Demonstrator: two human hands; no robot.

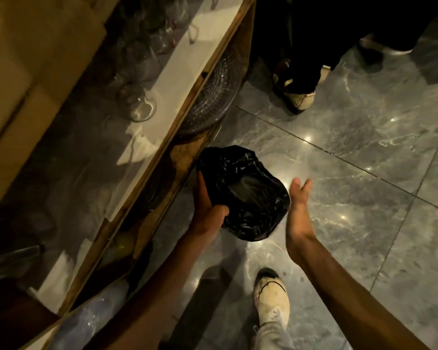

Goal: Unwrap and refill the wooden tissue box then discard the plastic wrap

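Note:
A small bin lined with a black plastic bag (240, 173) stands on the grey marble floor beside a wooden counter. My left hand (208, 203) grips the bag's near left rim, thumb over the edge. My right hand (299, 198) hovers just right of the bin, fingers straight and apart, holding nothing. Something pale and glossy shows inside the bin's mouth (250, 190); I cannot tell what it is. The wooden tissue box is not in view.
The wooden counter edge (177, 122) runs diagonally on the left, with a glass top and glassware (139, 107) on it. A ribbed glass dish (213, 97) sits on a lower shelf. Another person's feet (299, 92) stand beyond the bin. My own shoe (272, 296) is below.

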